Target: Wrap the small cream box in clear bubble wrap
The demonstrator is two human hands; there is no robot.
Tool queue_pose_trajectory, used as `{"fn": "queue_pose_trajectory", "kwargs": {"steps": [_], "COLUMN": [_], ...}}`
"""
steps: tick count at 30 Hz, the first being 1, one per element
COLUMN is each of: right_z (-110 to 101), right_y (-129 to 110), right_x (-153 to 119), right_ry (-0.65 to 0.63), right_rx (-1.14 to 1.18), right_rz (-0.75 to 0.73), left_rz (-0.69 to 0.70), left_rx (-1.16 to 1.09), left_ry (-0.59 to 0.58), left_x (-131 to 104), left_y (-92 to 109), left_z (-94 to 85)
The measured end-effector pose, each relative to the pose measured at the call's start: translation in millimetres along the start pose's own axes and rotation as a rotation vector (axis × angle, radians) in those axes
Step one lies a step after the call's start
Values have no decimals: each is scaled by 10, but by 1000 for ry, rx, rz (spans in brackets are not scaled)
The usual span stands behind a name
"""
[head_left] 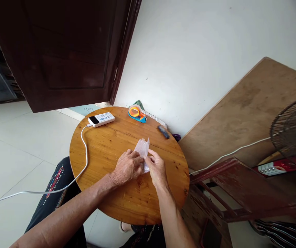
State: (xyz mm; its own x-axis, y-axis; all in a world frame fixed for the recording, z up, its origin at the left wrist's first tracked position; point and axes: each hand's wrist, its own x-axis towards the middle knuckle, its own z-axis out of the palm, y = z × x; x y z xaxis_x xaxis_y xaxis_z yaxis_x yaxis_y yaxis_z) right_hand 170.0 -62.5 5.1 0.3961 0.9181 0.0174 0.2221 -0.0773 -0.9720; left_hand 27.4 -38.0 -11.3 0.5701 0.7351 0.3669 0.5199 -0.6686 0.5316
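Note:
A small piece of clear bubble wrap (142,147) stands partly upright near the middle of the round wooden table (101,144). My left hand (129,165) lies over its lower left part, fingers bent and pressed together on it. From the right, my right hand (157,167) pinches the wrap's edge between thumb and fingers. Both hands almost meet at the wrap, and whether anything is inside it cannot be made out.
A white power bank (101,119) with a white cable (86,155) lies at the table's back left. An orange and blue tape dispenser (137,113) and a blurred dark object (163,131) are at the back. A fan (292,127) stands at right.

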Motion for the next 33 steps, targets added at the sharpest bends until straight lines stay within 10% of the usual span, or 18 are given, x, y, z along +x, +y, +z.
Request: {"fn": "queue_pose_trajectory", "kwargs": {"steps": [12, 22, 33], "right_z": [-105, 70, -347], "right_y": [-95, -3, 158], "right_x": [-185, -332, 38], "right_ry": [-290, -204, -88], "right_rx": [-331, -621, -125], "right_rz": [-163, -442, 24], "left_rz": [-397, -336, -329], "left_rx": [-519, -463, -390], "left_ry": [98, 132, 119], "left_x": [-8, 19, 13], "left_y": [2, -9, -70], "left_z": [5, -6, 85]}}
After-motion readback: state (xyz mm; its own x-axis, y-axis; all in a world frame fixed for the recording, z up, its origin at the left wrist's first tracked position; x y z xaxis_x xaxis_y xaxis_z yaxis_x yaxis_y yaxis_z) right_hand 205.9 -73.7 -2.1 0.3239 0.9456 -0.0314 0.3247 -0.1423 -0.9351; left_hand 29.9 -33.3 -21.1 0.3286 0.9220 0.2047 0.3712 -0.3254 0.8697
